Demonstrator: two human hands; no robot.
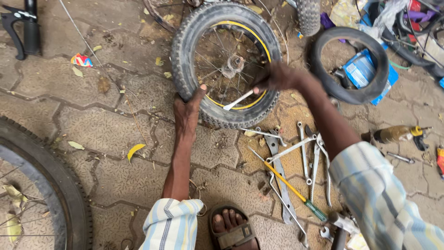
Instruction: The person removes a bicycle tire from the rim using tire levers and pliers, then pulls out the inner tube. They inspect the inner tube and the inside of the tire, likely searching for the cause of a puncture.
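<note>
Black knobby rubber tyre on a small spoked wheel with a yellow rim [225, 65], lying flat on the paved floor [101, 134]. Left hand [187, 111] gripping the near tyre edge, fingers curled under, thumb up. Right hand [277, 78] closing around a slim silver lever [238, 100] at the rim. Steel spanners [305, 157] and a yellow-shafted screwdriver [291, 187] lying just beside.

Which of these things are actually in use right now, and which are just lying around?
In use:
- small spoked wheel with black knobbly tyre and yellow rim, gripped by left hand
- flat silver metal lever, held by right hand

Lying about:
- steel spanners on the paving
- yellow-shafted green-handled screwdriver
- loose black rubber tyre
- black hand pump
</note>
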